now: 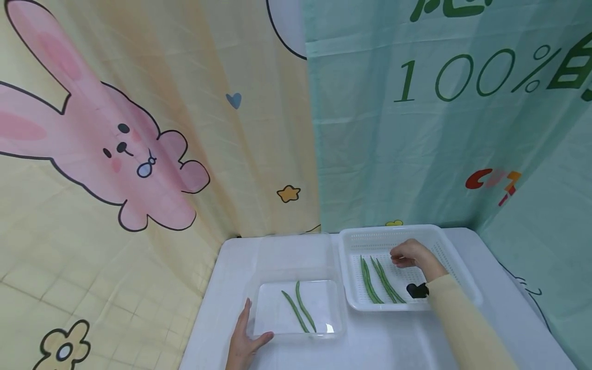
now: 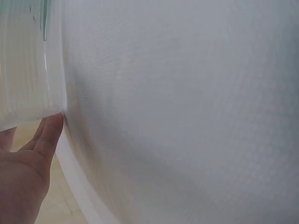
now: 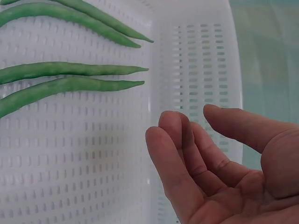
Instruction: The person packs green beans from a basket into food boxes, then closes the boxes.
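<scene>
R hand [image 1: 411,254] is over the white basket [image 1: 370,237], toward its far side; per the R wrist cam the thumb stands apart from the fingers, which are loosely bent & bunched close, w/ open air btwn thumb & fingertips. Basket's perforated floor holds at least 4 green beans, lying roughly parallel in 2 pairs: L pair [image 1: 368,281] & R pair [image 1: 386,281], the latter nearer the hand. L hand [image 1: 245,336] is spread at the near L corner of the clear box [image 1: 274,311], thumb at the front, fingers along the L side; L wrist cam shows a fingertip touching the box low down, by the tabletop (rest of the hand's cut off there). In the box: 2 loose beans [image 1: 296,311], side by side, slightly apart at the far tips, closer at the near ends. Box & basket sit next to each other on a white table [image 1: 370,336], box on the L. Cream sleeve [image 1: 462,318] on the R arm, small black item [image 1: 418,291] at that wrist. Behind: cream curtain [image 1: 250,154] w/ pink rabbit print on the L, green curtain [image 1: 370,154] w/ "100%" on the R.
</scene>
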Tool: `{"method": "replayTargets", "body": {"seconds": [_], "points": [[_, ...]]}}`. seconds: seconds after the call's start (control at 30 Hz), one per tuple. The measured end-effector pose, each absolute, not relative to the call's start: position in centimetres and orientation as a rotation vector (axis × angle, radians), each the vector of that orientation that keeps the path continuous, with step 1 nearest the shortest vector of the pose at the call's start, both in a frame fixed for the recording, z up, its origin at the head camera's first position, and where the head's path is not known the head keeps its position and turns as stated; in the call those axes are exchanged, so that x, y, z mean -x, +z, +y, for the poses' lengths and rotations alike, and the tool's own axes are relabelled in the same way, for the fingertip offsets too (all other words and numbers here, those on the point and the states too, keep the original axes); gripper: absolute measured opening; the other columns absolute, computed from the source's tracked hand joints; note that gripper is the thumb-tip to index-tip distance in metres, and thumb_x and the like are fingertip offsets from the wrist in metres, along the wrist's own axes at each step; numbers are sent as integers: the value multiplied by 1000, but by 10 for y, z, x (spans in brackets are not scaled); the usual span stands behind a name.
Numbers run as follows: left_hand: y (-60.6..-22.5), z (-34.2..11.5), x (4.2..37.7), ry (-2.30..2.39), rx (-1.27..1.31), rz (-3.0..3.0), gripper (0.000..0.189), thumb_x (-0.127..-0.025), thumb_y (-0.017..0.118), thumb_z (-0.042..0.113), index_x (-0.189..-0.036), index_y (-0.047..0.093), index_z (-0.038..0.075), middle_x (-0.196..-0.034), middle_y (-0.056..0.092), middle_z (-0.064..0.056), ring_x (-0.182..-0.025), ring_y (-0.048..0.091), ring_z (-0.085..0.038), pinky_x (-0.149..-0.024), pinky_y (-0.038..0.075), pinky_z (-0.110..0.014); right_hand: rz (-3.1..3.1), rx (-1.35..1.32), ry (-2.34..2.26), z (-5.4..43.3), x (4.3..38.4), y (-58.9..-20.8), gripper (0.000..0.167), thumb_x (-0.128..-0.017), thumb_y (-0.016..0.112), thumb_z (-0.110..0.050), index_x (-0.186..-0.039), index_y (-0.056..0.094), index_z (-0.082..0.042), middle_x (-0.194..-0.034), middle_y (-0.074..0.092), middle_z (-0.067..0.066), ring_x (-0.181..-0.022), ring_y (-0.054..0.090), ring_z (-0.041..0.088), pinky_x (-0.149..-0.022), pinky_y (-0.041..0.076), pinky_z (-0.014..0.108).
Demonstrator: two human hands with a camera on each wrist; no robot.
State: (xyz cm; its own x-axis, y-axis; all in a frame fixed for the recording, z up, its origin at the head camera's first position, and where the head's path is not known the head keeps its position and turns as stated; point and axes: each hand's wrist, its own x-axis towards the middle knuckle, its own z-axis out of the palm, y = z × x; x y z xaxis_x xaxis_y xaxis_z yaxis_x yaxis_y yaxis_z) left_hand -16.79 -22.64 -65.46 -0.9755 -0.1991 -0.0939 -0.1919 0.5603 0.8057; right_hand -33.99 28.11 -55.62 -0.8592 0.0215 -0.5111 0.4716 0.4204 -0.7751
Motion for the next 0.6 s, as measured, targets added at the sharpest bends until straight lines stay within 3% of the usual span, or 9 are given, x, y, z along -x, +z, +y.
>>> {"method": "replayTargets", "body": {"seconds": [0.43,0.6], "points": [[-652,-226,167,-1442,-348,-2757,129,-71,99,42,-170,22,14,-172,31,-26,-152,35,-58,-123,39,-74,2252,-567,-1334,290,353,-598,32,-98,68,-1,-124,63,17,-80,75,17,-70,75,24,-64,68,30],[-651,-225,166,-1455,-357,-2752,130,-70,99,42,-170,22,14,-172,32,-25,-151,36,-58,-122,40,-74,2216,-579,-1324,288,351,-602,25,-99,68,-2,-116,66,15,-78,74,15,-68,74,21,-65,69,30]]}}
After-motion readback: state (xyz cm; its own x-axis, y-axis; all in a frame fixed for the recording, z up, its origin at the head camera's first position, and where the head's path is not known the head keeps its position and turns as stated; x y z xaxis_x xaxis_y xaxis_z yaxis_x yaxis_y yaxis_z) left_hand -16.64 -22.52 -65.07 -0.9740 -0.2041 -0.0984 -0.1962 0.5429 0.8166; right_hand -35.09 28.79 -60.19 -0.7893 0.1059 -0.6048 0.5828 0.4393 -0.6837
